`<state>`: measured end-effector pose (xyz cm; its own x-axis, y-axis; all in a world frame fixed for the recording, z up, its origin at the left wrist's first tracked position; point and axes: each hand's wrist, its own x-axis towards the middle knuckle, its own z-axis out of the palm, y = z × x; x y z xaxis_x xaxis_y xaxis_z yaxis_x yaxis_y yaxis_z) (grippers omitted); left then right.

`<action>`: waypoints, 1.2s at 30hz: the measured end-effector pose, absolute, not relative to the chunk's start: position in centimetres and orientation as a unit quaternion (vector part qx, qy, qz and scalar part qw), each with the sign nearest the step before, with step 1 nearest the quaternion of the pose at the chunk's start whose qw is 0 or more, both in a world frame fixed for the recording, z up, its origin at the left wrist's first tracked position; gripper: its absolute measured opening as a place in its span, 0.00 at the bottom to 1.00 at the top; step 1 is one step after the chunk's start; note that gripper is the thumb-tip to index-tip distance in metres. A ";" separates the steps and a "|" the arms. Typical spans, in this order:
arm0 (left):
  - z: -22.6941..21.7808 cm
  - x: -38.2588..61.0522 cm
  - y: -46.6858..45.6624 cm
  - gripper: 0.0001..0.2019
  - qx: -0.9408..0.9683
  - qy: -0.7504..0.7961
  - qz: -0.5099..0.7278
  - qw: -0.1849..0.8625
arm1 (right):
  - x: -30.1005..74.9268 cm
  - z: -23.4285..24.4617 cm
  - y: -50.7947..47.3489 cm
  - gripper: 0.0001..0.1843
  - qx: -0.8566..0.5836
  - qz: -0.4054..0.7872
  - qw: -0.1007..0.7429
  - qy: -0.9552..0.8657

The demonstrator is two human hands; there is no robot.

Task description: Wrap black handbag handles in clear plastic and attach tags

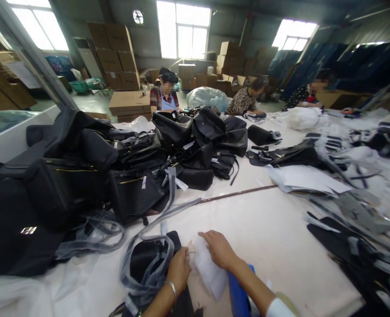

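Observation:
My left hand (179,267), with a bangle at the wrist, is closed in a pinch; a small pale piece shows at its fingertips, too blurred to name. Just right of it lies a crumpled white sheet of thin wrapping (209,270). My right hand (218,248) rests over the upper part of this wrapping with its fingers stretched out. Beneath and left of my left hand is a black bag (142,257). Its long strap (131,277) is wound in translucent plastic and loops over it. Under my right forearm sits a blue object (237,288), partly hidden.
Many black handbags (135,193) are heaped on the left and far side of the white table (254,220). White sheets (309,178) and more black bags (343,251) lie on the right. Several people (164,94) work across the table; stacked cartons (115,57) stand behind.

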<state>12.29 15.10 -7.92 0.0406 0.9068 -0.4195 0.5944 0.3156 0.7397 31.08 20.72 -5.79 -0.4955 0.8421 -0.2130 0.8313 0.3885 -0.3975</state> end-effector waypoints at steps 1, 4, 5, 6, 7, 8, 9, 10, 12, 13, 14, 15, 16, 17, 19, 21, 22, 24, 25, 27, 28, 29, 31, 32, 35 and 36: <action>-8.4 12.8 16.1 0.15 0.547 0.680 0.167 0.458 | 31.1 -5.7 20.7 0.32 -0.500 0.235 0.011 -0.834; -9.8 13.8 18.4 0.11 0.522 0.696 0.164 0.464 | 31.2 -5.8 20.8 0.29 -0.503 0.244 0.014 -0.829; -10.1 13.9 18.9 0.10 0.517 0.699 0.164 0.467 | 31.2 -5.9 20.9 0.28 -0.504 0.247 0.015 -0.827; -10.3 14.0 19.3 0.10 0.512 0.700 0.164 0.470 | 31.2 -6.0 21.0 0.27 -0.506 0.251 0.017 -0.825; -10.6 14.1 19.5 0.09 0.507 0.701 0.164 0.473 | 31.3 -6.1 21.0 0.27 -0.506 0.256 0.020 -0.823; -10.8 14.1 19.7 0.09 0.502 0.702 0.164 0.478 | 31.3 -6.1 21.1 0.27 -0.508 0.262 0.024 -0.821; -10.9 14.1 19.9 0.08 0.496 0.703 0.165 0.482 | 31.4 -6.1 21.1 0.27 -0.509 0.266 0.027 -0.818; -11.1 14.1 20.0 0.07 0.489 0.704 0.166 0.487 | 31.4 -6.1 21.1 0.27 -0.509 0.271 0.030 -0.816; -11.4 14.2 20.2 0.05 0.476 0.705 0.170 0.497 | 31.3 -5.9 21.0 0.27 -0.506 0.272 0.031 -0.818; -11.5 14.3 20.2 0.05 0.470 0.704 0.174 0.503 | 31.2 -5.8 20.9 0.29 -0.501 0.266 0.029 -0.823; -11.7 14.4 20.3 0.06 0.465 0.702 0.179 0.508 | 31.0 -5.6 20.9 0.32 -0.494 0.255 0.027 -0.831; -11.8 14.4 20.3 0.07 0.462 0.699 0.186 0.513 | 30.7 -5.5 20.8 0.35 -0.481 0.243 0.023 -0.842; -11.9 14.5 20.3 0.08 0.460 0.695 0.194 0.517 | 30.5 -5.4 20.7 0.38 -0.466 0.231 0.017 -0.854; -12.0 14.5 20.3 0.08 0.459 0.690 0.203 0.521 | 30.2 -5.4 20.7 0.40 -0.451 0.221 0.007 -0.865; -12.1 14.5 20.2 0.09 0.457 0.683 0.221 0.524 | 29.5 -5.5 20.5 0.38 -0.433 0.211 -0.017 -0.876; -12.1 14.4 19.8 0.10 0.457 0.681 0.237 0.521 | 29.0 -5.9 20.4 0.32 -0.442 0.202 -0.028 -0.874; -12.0 14.3 19.6 0.11 0.458 0.681 0.245 0.516 | 28.8 -6.1 20.3 0.29 -0.452 0.194 -0.029 -0.870; -11.9 14.2 19.1 0.11 0.460 0.683 0.260 0.504 | 28.6 -6.6 20.0 0.24 -0.470 0.177 -0.028 -0.864; -11.8 14.2 18.8 0.10 0.462 0.683 0.266 0.498 | 28.5 -6.9 19.9 0.23 -0.476 0.170 -0.029 -0.862; -11.6 14.2 18.2 0.10 0.467 0.683 0.276 0.490 | 28.3 -7.3 19.6 0.21 -0.488 0.159 -0.033 -0.858; -11.5 14.2 18.0 0.09 0.469 0.682 0.279 0.487 | 28.2 -7.4 19.5 0.20 -0.493 0.155 -0.035 -0.855; -11.5 14.1 17.9 0.09 0.470 0.682 0.282 0.484 | 28.1 -7.5 19.4 0.19 -0.497 0.152 -0.037 -0.854; -11.5 14.1 17.7 0.10 0.470 0.682 0.285 0.483 | 28.0 -7.6 19.3 0.19 -0.498 0.147 -0.041 -0.854; -11.7 14.0 17.6 0.10 0.469 0.682 0.284 0.484 | 28.0 -7.6 19.2 0.18 -0.495 0.146 -0.044 -0.856; -12.0 14.0 17.6 0.11 0.461 0.685 0.277 0.492 | 28.4 -7.3 19.2 0.19 -0.474 0.150 -0.050 -0.866; -12.1 14.0 17.6 0.11 0.461 0.685 0.273 0.493 | 28.5 -7.2 19.2 0.19 -0.468 0.151 -0.051 -0.869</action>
<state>14.00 17.63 -12.06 -0.0889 0.9010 -0.4246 0.3616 0.4264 0.8291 28.49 19.17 -7.16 -0.5569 0.7980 -0.2303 0.8289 0.5167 -0.2141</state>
